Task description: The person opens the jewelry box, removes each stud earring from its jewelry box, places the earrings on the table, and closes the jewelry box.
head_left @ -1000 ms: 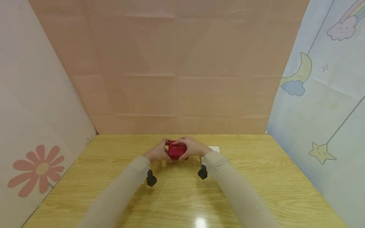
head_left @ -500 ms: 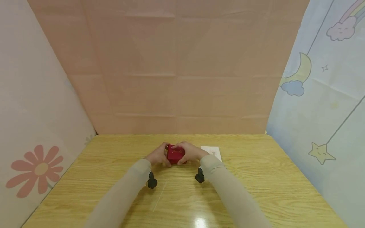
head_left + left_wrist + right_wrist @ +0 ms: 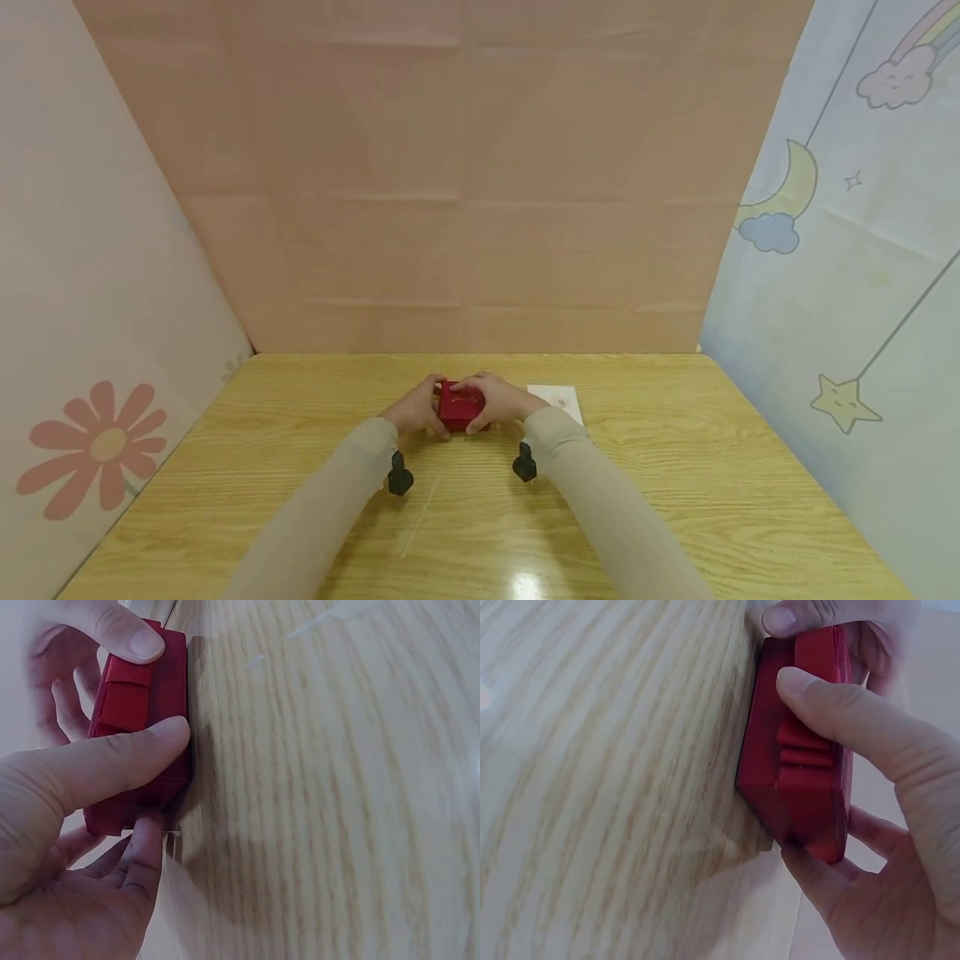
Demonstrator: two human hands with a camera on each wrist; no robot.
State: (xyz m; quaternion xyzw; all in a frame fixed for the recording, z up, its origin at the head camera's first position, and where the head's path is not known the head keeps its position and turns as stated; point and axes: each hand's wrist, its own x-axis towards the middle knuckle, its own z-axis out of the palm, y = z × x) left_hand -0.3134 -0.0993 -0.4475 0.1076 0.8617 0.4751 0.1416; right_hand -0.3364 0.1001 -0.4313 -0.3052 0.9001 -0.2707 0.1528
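Observation:
A small red box (image 3: 461, 405) with gold lettering on its lid sits on the wooden table (image 3: 300, 433), held from both sides. My left hand (image 3: 415, 410) grips its left side, thumb on the near face. My right hand (image 3: 501, 400) grips its right side, fingers over the top. In the left wrist view the red box (image 3: 137, 727) rests on the wood with my thumb (image 3: 97, 769) pressed across its side. Seen from the right wrist, the red box (image 3: 799, 742) has a hinge ridge, and my thumb (image 3: 840, 712) lies over it.
A white card (image 3: 558, 397) lies flat on the table just right of my right hand. Pink paper stands behind the table, patterned sheets at both sides. A thin pale line (image 3: 420, 517) runs across the wood near my left forearm.
Both hands drew the red box slightly toward me and set it lower on the table between 1.0 s and 0.5 s ago, uncovering the white card. Since then nothing has moved.

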